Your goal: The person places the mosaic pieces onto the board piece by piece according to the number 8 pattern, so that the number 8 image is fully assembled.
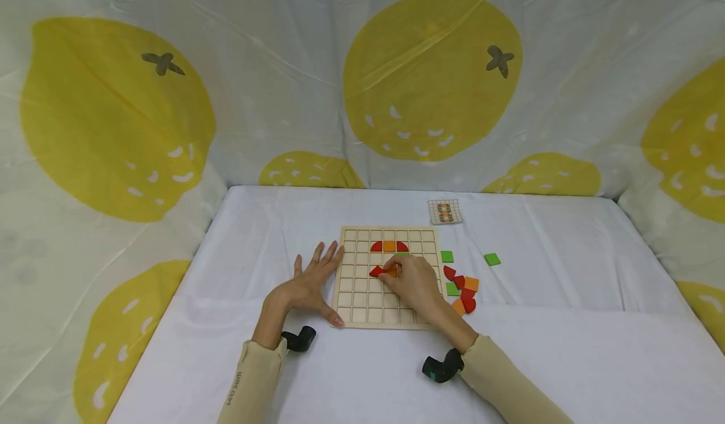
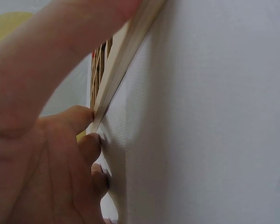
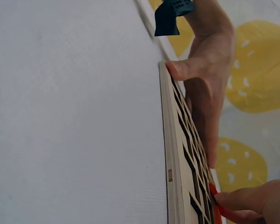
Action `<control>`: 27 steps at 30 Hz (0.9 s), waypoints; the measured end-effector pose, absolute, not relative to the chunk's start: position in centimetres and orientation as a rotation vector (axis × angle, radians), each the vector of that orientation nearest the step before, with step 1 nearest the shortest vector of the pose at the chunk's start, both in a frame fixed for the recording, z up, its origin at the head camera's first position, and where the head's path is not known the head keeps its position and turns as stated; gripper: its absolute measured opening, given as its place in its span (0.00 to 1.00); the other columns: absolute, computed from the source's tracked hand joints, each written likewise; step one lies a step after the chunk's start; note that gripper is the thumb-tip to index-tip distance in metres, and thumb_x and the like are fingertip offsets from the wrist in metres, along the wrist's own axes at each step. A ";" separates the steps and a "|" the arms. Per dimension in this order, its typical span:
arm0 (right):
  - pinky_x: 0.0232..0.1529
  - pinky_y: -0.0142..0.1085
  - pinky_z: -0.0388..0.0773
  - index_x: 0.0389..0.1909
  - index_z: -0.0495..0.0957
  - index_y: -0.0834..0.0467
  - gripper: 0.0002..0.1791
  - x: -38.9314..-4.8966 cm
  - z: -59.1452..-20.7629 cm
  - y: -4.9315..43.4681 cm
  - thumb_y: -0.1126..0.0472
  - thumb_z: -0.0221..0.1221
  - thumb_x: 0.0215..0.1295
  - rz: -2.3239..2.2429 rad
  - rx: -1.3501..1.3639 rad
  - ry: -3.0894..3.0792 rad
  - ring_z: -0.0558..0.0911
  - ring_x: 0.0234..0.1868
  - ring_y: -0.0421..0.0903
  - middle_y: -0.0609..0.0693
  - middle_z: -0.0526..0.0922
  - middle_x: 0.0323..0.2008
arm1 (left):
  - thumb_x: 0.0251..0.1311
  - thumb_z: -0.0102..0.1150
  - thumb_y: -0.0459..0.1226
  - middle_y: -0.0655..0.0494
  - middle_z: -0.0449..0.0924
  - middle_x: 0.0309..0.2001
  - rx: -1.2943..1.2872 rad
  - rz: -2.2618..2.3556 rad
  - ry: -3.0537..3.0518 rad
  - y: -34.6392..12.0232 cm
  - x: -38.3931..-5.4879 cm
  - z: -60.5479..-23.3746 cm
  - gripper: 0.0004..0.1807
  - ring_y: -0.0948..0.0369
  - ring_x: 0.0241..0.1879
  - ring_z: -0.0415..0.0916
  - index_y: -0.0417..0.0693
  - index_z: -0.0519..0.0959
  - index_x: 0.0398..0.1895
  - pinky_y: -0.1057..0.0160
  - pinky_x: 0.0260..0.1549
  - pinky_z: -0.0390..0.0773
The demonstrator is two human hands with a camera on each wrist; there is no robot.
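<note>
A square wooden grid board (image 1: 359, 298) lies on the white cloth. My left hand (image 1: 308, 285), fingers spread and straight, touches its left side, the thumb at the near left corner. Over the middle of the board my right hand (image 1: 416, 282) pinches a small red tile (image 3: 213, 188) with thumb and fingertips, low against the grid. Another red piece (image 1: 376, 272) shows just left of those fingertips, and an orange tile (image 1: 393, 272) is partly covered by them. Farther up, an orange square (image 1: 389, 246) sits between two rounded red tiles (image 1: 376, 246). A green tile (image 1: 402, 253) peeks out above the hand.
Right of the board lie loose tiles: green squares (image 1: 447, 256), orange squares (image 1: 471, 284) and several red pieces (image 1: 468, 304). One green tile (image 1: 492, 259) lies farther right. A small pattern card (image 1: 445, 211) rests behind the board. Lemon-print cloth (image 1: 433, 78) hangs around the table.
</note>
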State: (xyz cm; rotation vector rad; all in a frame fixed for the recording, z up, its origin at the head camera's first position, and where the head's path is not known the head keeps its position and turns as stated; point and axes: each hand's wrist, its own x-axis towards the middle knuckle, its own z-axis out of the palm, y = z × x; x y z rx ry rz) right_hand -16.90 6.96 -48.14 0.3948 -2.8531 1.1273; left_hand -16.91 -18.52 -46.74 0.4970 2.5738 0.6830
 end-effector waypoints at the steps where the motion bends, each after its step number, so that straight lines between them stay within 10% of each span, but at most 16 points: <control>1: 0.17 0.29 0.56 0.35 0.89 0.59 0.10 -16.9 -48.1 6.9 0.57 0.75 0.59 1.123 0.393 -2.852 0.66 0.16 0.39 0.43 0.70 0.12 | 0.29 0.90 0.53 0.46 0.29 0.86 0.498 0.682 2.574 -18.5 -16.9 -46.7 0.84 0.41 0.84 0.21 0.48 0.38 0.85 0.23 0.72 0.24; 12: 0.20 0.30 0.65 0.30 0.87 0.57 0.12 -17.0 -48.2 6.6 0.53 0.75 0.59 1.122 0.380 -2.882 0.71 0.18 0.38 0.44 0.81 0.18 | 0.29 0.89 0.53 0.46 0.29 0.86 0.499 0.671 2.573 -18.6 -16.9 -46.6 0.84 0.41 0.84 0.21 0.48 0.38 0.85 0.23 0.72 0.25; 27: 0.24 0.28 0.55 0.47 0.89 0.52 0.11 -18.4 -48.5 8.2 0.56 0.71 0.65 1.295 0.580 -2.944 0.63 0.20 0.38 0.43 0.64 0.17 | 0.30 0.89 0.54 0.47 0.28 0.86 0.505 0.663 2.572 -18.5 -16.8 -46.6 0.84 0.42 0.84 0.20 0.48 0.37 0.85 0.23 0.72 0.25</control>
